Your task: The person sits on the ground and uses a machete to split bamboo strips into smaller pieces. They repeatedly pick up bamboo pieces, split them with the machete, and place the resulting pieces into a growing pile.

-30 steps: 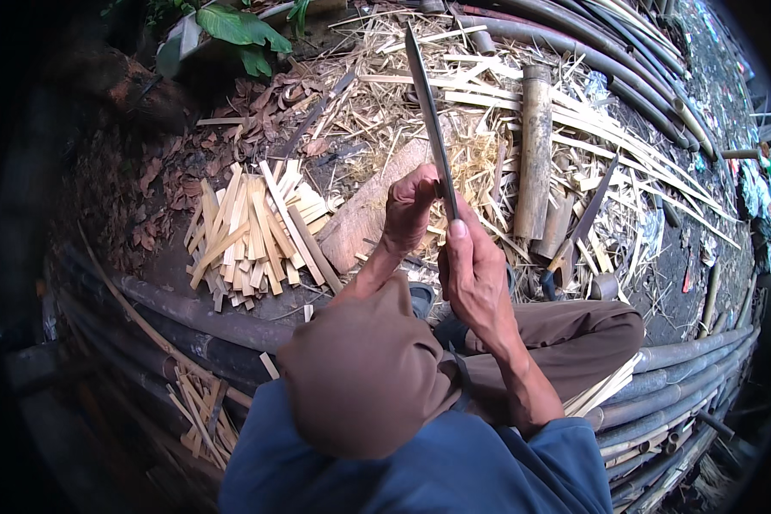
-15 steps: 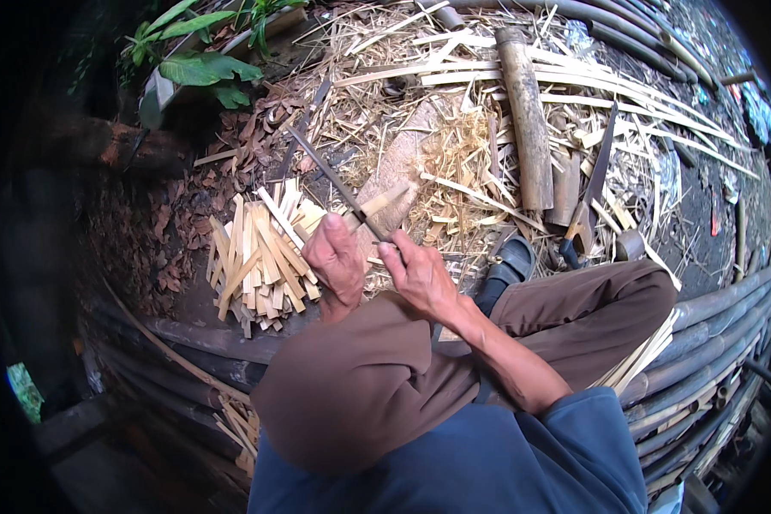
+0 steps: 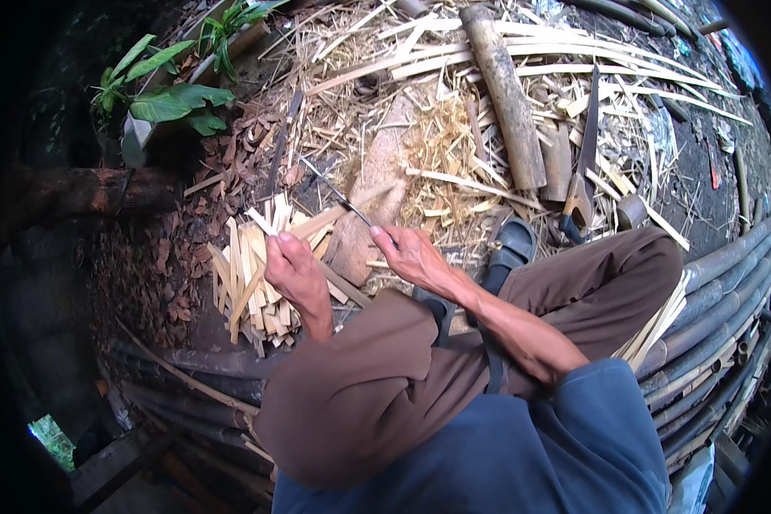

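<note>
My right hand (image 3: 415,259) is closed round the handle of a long, thin knife (image 3: 325,181). Its narrow blade slants away to the upper left. A flat, pale bamboo strip (image 3: 322,220) is pinched in my left hand (image 3: 295,272), and its far end stretches up to the right. The blade crosses over that strip; whether the two touch, I cannot tell. Right beside my left hand lies a heap of short split bamboo strips (image 3: 253,295). Beyond both hands is a flat, worn slab of wood (image 3: 384,163) on the ground.
A thick bamboo log (image 3: 505,103) lies ahead, with a handsaw (image 3: 584,163) to its right. Long pale strips (image 3: 574,53) and shavings (image 3: 454,137) cover the ground. My sandalled foot (image 3: 512,244) is close by. Dark bamboo poles (image 3: 711,295) line the right side.
My left hand has moved left and down with the strip, away from my right hand. The knife now crosses farther out along the strip. The whole view has shifted slightly.
</note>
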A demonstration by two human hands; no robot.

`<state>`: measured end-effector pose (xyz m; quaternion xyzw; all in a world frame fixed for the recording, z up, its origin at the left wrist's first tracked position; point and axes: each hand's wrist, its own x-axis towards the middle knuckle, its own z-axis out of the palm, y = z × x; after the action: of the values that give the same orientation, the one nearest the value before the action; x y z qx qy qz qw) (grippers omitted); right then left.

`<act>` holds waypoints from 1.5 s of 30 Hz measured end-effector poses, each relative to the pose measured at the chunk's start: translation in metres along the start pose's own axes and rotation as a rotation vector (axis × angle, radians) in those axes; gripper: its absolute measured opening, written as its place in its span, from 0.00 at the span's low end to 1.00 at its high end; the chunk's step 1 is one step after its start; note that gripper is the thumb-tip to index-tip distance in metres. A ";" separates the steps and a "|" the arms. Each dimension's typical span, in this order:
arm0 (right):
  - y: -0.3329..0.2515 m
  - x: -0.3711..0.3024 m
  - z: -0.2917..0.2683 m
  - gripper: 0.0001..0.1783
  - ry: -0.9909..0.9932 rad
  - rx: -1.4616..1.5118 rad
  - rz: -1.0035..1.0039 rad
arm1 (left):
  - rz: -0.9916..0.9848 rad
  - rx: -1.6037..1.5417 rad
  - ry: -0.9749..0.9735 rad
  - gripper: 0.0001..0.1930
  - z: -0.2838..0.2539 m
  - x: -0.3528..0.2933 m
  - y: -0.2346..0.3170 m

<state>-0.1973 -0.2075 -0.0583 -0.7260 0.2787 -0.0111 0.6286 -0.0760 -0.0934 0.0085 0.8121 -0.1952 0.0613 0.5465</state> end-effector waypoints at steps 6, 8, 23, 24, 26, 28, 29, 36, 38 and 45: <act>0.012 0.004 -0.001 0.24 0.104 -0.008 -0.127 | -0.060 0.048 -0.059 0.19 -0.003 -0.004 0.013; 0.007 0.018 -0.011 0.23 0.044 -0.150 -0.143 | -0.054 0.106 -0.026 0.19 -0.001 0.012 0.014; 0.015 -0.004 -0.008 0.23 -0.034 -0.312 -0.236 | -0.094 0.153 -0.023 0.19 -0.010 -0.001 0.016; 0.049 0.010 -0.013 0.24 0.079 -0.342 -0.191 | -0.102 0.123 -0.026 0.19 -0.006 -0.001 0.018; 0.058 0.027 -0.012 0.28 -0.011 -0.126 0.052 | -0.043 0.088 0.000 0.17 -0.014 0.003 0.000; 0.044 0.015 -0.004 0.29 0.042 -0.215 -0.130 | -0.038 0.064 0.007 0.17 -0.016 0.005 -0.003; 0.021 0.005 -0.005 0.28 -0.109 -0.235 -0.059 | -0.039 0.063 0.021 0.17 -0.021 0.005 -0.005; 0.063 0.015 -0.020 0.29 -0.084 -0.235 0.171 | -0.060 0.101 0.038 0.18 -0.019 0.008 -0.009; 0.046 -0.003 -0.009 0.30 -0.106 -0.287 -0.111 | -0.028 0.050 0.063 0.19 -0.027 0.006 -0.018; 0.098 0.007 -0.015 0.25 0.012 -0.370 -0.036 | -0.006 0.093 0.026 0.18 -0.031 0.005 -0.021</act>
<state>-0.2356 -0.2288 -0.1478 -0.8339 0.2668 0.0249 0.4824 -0.0594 -0.0600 0.0042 0.8363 -0.1825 0.0794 0.5109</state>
